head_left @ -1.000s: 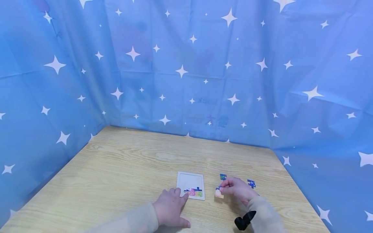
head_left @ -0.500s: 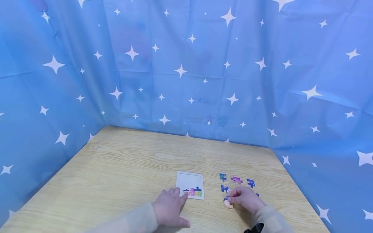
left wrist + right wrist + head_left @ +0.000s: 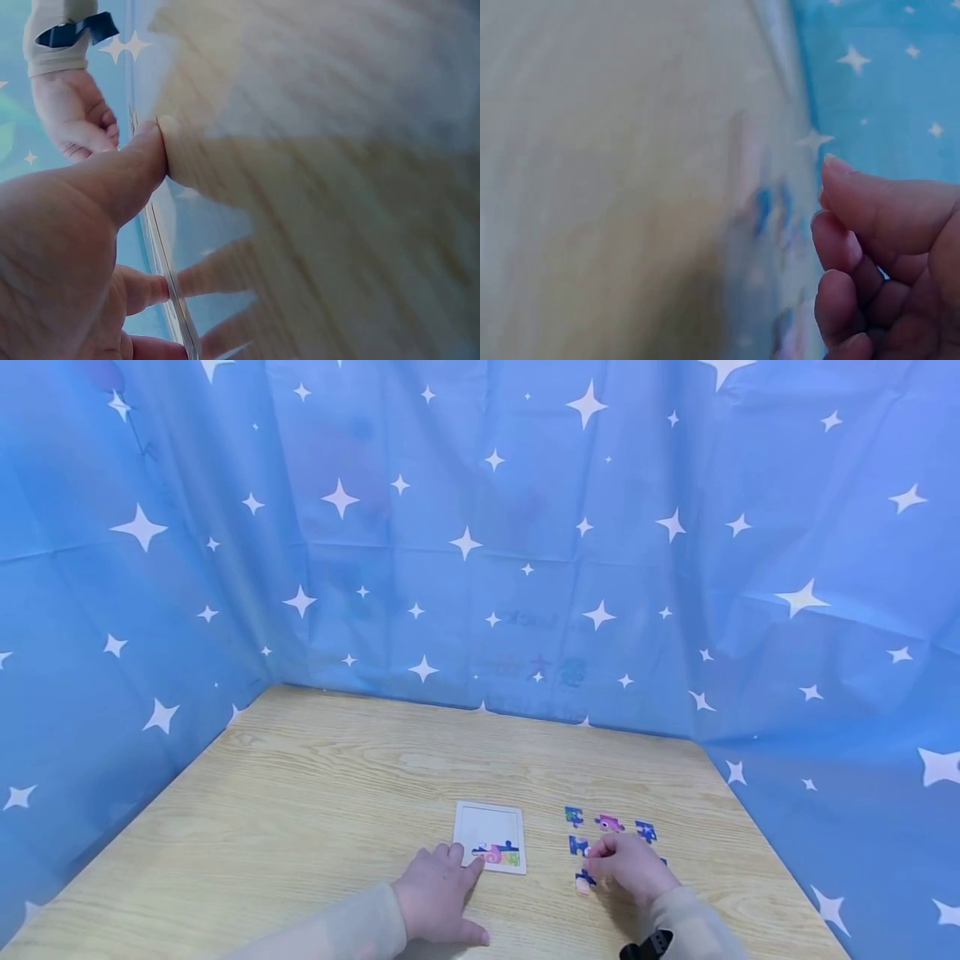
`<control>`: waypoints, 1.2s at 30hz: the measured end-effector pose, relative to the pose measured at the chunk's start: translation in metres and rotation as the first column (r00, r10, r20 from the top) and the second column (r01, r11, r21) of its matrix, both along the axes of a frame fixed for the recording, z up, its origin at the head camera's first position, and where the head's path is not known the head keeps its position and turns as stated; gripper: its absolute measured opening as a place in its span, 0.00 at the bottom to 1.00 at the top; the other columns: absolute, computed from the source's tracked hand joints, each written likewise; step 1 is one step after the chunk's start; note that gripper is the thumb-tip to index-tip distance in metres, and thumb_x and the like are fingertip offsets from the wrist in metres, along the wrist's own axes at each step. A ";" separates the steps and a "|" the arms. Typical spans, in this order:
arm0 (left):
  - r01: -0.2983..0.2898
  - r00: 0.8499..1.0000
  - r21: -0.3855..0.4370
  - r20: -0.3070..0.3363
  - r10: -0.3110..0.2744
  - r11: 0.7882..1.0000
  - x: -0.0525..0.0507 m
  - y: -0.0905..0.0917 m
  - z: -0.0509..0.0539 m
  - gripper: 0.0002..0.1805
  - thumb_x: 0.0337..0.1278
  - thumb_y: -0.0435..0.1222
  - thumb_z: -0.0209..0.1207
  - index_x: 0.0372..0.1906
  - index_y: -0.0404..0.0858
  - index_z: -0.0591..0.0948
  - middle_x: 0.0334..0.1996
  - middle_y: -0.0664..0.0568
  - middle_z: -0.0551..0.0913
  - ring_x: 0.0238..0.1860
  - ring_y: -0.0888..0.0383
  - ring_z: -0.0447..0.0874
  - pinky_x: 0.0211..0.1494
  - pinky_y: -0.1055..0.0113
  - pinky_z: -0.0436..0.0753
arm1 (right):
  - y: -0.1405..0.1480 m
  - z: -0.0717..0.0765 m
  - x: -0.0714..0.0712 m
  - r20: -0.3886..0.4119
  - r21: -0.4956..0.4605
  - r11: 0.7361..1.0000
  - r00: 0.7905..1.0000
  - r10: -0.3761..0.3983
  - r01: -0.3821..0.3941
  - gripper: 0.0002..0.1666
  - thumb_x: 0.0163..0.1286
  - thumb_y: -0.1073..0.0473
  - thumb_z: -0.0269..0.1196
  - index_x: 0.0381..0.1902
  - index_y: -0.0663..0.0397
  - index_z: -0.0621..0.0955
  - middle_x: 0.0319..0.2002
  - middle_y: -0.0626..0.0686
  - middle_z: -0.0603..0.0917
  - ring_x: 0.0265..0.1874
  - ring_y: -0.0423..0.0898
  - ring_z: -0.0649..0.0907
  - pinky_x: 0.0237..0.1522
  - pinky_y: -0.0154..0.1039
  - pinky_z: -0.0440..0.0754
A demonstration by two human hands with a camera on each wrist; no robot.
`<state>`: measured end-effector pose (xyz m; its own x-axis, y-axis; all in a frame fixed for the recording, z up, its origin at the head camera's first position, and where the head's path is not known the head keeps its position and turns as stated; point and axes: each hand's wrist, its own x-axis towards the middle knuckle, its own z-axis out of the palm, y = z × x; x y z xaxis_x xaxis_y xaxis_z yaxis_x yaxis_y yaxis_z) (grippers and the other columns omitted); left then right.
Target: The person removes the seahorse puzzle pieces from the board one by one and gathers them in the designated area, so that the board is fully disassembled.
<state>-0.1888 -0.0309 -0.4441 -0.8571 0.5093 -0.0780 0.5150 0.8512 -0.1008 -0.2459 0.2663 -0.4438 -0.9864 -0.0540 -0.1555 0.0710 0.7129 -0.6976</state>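
Note:
My left hand (image 3: pixel 441 893) rests on the table with its fingers spread, the fingertips touching the lower left edge of a white puzzle tray (image 3: pixel 489 821). Joined jigsaw pieces (image 3: pixel 501 856) in pink, blue and green lie along the tray's lower side. To the right, my right hand (image 3: pixel 633 866) hovers low over loose jigsaw pieces, fingers loosely curled. In the right wrist view, nothing shows between the thumb (image 3: pixel 889 206) and fingers. A peach and blue jigsaw piece (image 3: pixel 583 885) lies just below its fingertips; a blue one (image 3: pixel 577 845) lies just above them.
More loose pieces lie beyond the right hand: a blue-green one (image 3: pixel 573 815), a pink one with an eye (image 3: pixel 609 823) and a blue one (image 3: pixel 646 831). Another blue piece (image 3: pixel 663 862) is partly hidden. A blue star-patterned curtain (image 3: pixel 480 568) surrounds the wooden table (image 3: pixel 337 768).
My right hand carried the peach and blue piece slightly right and toward me, set it down and let go, then rose a little away. The left hand and tray stayed put.

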 end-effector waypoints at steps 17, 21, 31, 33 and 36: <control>0.002 1.000 0.012 0.006 -0.002 1.000 0.000 0.001 0.001 0.54 0.37 0.79 0.49 0.69 0.52 0.69 0.45 0.50 0.75 0.42 0.56 0.74 0.42 0.59 0.79 | -0.080 0.002 -0.031 -0.082 -0.129 0.983 0.990 0.118 -0.128 0.06 0.60 0.58 0.69 0.29 0.54 0.83 0.31 0.47 0.81 0.35 0.44 0.75 0.40 0.41 0.72; 0.005 1.000 0.014 -0.003 -0.005 1.000 -0.001 0.000 0.000 0.53 0.37 0.78 0.50 0.69 0.52 0.70 0.44 0.50 0.75 0.40 0.56 0.74 0.40 0.60 0.78 | -0.095 -0.003 -0.035 -0.077 -0.150 0.973 0.983 0.166 -0.176 0.06 0.60 0.58 0.69 0.30 0.55 0.84 0.31 0.47 0.81 0.35 0.44 0.75 0.41 0.40 0.71; 0.016 1.000 0.006 -0.001 -0.016 1.000 -0.002 0.000 0.000 0.53 0.38 0.78 0.49 0.68 0.51 0.70 0.43 0.50 0.75 0.38 0.56 0.73 0.37 0.62 0.76 | -0.121 -0.012 -0.029 -0.048 -0.168 0.952 0.967 0.250 -0.254 0.04 0.58 0.62 0.70 0.30 0.57 0.85 0.28 0.47 0.82 0.30 0.43 0.77 0.39 0.39 0.73; 0.019 1.000 0.007 -0.006 -0.018 1.000 -0.002 0.000 0.000 0.53 0.38 0.78 0.50 0.68 0.51 0.70 0.42 0.49 0.75 0.38 0.57 0.73 0.36 0.62 0.76 | -0.123 -0.013 -0.028 -0.034 -0.176 0.949 0.965 0.258 -0.260 0.04 0.57 0.64 0.70 0.30 0.57 0.85 0.27 0.47 0.82 0.28 0.42 0.78 0.36 0.38 0.75; 0.022 1.000 0.005 -0.009 -0.022 1.000 -0.002 0.000 -0.001 0.53 0.39 0.78 0.50 0.69 0.50 0.70 0.41 0.49 0.75 0.36 0.57 0.72 0.35 0.63 0.75 | -0.125 -0.013 -0.026 -0.027 -0.191 0.944 0.962 0.270 -0.270 0.04 0.56 0.67 0.70 0.30 0.60 0.84 0.24 0.48 0.82 0.24 0.42 0.80 0.31 0.36 0.77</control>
